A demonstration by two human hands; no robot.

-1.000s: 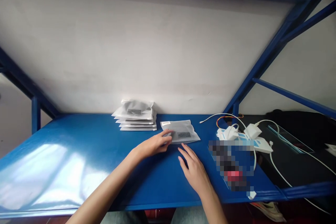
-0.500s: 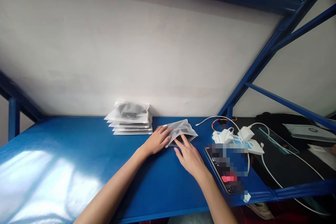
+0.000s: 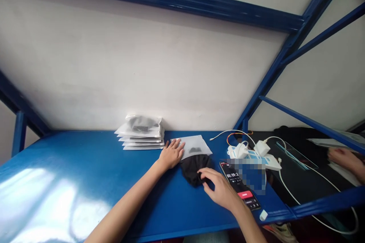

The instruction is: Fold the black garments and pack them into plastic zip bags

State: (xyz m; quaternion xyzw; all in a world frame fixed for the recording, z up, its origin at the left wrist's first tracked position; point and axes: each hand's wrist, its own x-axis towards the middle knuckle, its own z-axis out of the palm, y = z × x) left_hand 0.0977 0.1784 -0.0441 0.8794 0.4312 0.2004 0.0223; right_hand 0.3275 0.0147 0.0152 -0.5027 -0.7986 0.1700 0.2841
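Observation:
A frosted white zip bag (image 3: 196, 144) lies flat on the blue tabletop (image 3: 114, 174). My left hand (image 3: 172, 153) rests on the bag's left edge with its fingers spread. A bunched piece of black cloth (image 3: 192, 171) lies against the bag's near edge; whether some of it is still inside is hidden. At the cloth's right side, my right hand (image 3: 218, 186) pinches it between thumb and fingers. To the left of my left hand stands a stack of similar frosted bags (image 3: 142, 133), the top one bulging with something dark inside.
A phone (image 3: 242, 186) with a timer on its screen lies right of my right hand. Behind it are a white power strip (image 3: 268, 161) with plugs and trailing cables. Blue metal bars (image 3: 268, 76) frame the space. Another person's hand (image 3: 345, 161) is at the far right.
My right hand has moved from the bag's mouth toward me, drawing the black cloth out. The bag now lies flatter. My left hand stays on its left edge, fingers more spread.

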